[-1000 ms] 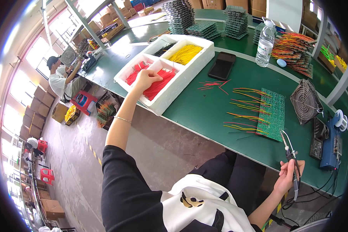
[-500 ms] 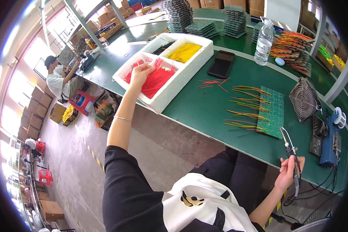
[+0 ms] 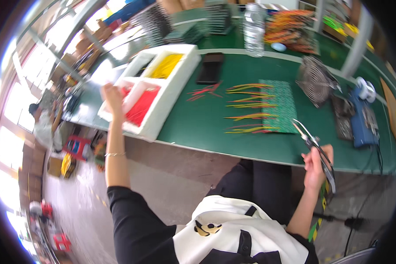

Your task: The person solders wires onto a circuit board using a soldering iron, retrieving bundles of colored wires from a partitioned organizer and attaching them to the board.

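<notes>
My left hand (image 3: 113, 100) is over the left end of a white foam box (image 3: 168, 103), by the compartment of red wires (image 3: 144, 107). Motion blurs its fingers, so whether they hold a wire does not show. My right hand (image 3: 317, 165) grips a soldering iron (image 3: 311, 141) with a thin curved metal feed tube, its tip pointing up and left, just off the corner of a green circuit board (image 3: 280, 103). Several bunches of red and yellow wires (image 3: 246, 116) stick out from the board's left side.
Yellow wires (image 3: 166, 66) fill another compartment. Loose red wires (image 3: 204, 91) and a black phone (image 3: 210, 68) lie mid-table. A water bottle (image 3: 253, 33), stacked wired boards (image 3: 292, 28), a fan (image 3: 316, 81) and a blue soldering unit (image 3: 364, 116) stand beyond. A person (image 3: 46, 125) sits far left.
The view has shifted, and the bench sits higher in it. My left hand has moved toward the box's left edge. My right hand still holds the soldering iron beside the board.
</notes>
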